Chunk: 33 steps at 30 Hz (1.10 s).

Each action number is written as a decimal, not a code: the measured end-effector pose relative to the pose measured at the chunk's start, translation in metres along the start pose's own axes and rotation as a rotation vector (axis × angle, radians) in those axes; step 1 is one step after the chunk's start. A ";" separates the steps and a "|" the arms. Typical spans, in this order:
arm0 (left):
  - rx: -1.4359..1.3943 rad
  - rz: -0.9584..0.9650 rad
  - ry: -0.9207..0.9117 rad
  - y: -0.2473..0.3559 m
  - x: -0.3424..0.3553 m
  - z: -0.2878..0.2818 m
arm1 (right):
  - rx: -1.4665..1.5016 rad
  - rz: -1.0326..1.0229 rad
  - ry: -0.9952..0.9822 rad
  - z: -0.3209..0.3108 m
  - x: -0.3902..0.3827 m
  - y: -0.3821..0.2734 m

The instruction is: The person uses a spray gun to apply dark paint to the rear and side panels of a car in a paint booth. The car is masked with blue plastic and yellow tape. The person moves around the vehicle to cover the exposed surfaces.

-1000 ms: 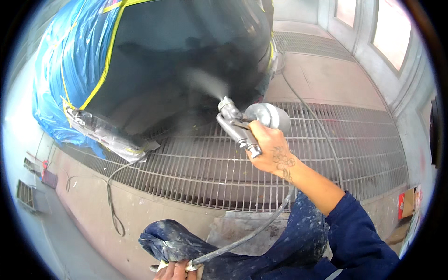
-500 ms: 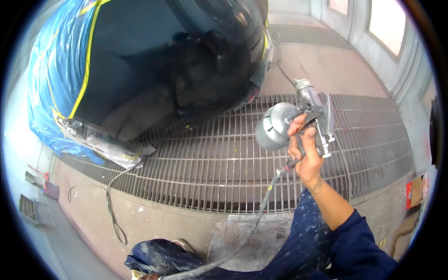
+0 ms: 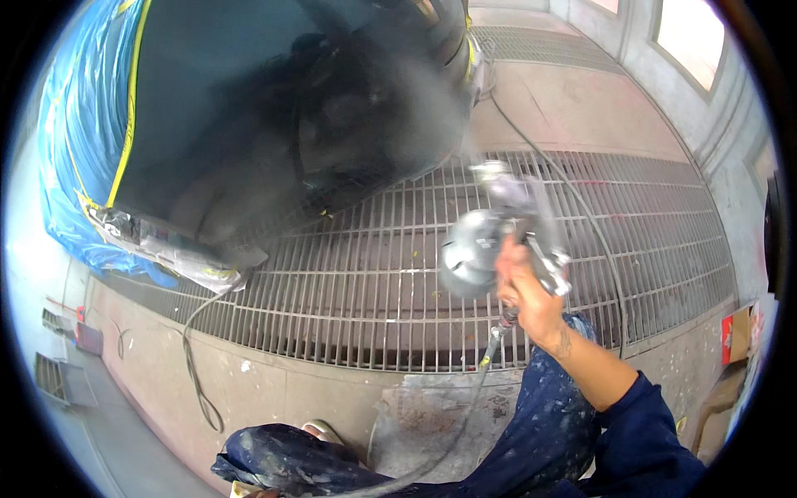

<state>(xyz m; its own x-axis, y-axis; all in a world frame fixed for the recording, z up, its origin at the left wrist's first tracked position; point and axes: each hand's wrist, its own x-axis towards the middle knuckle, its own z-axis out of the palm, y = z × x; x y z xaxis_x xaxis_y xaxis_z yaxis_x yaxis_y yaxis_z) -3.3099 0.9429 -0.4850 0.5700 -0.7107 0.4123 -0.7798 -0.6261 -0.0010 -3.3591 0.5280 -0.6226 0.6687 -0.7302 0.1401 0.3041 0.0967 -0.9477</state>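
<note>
My right hand (image 3: pixel 531 299) is closed around the handle of a metal spray gun (image 3: pixel 544 257), blurred by motion. A round silver cup (image 3: pixel 469 257) sits on the gun's left side, and a grey hose (image 3: pixel 477 386) runs from the handle down to the lower edge. Pale mist spreads between the nozzle and a glossy black vehicle panel (image 3: pixel 274 133), which stands apart from the gun. At the bottom edge only a sliver of my left hand (image 3: pixel 266 494) shows, close to the hose; its fingers are mostly hidden.
Blue plastic sheeting (image 3: pixel 79 158) edged with yellow tape covers the vehicle's left side. Metal floor grating (image 3: pixel 390 282) lies beneath. One loose hose (image 3: pixel 195 365) trails at left, another (image 3: pixel 589 216) at right. Boxes (image 3: pixel 735 336) stand by the right wall.
My right hand has swung the spray gun left and slightly down, its nozzle turning toward the panel. Mist now shows against the black surface. The view has shifted slightly.
</note>
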 end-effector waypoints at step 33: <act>-0.009 -0.041 -0.005 -0.025 0.013 -0.002 | -0.467 0.040 0.201 0.062 -0.027 0.097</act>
<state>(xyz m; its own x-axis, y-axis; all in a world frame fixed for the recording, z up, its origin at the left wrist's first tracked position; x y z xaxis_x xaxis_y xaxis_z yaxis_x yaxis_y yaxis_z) -3.2838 0.9497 -0.4780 0.6028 -0.6864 0.4069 -0.7582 -0.6516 0.0242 -3.3063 0.5990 -0.7006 0.5156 -0.8525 0.0862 -0.0857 -0.1514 -0.9847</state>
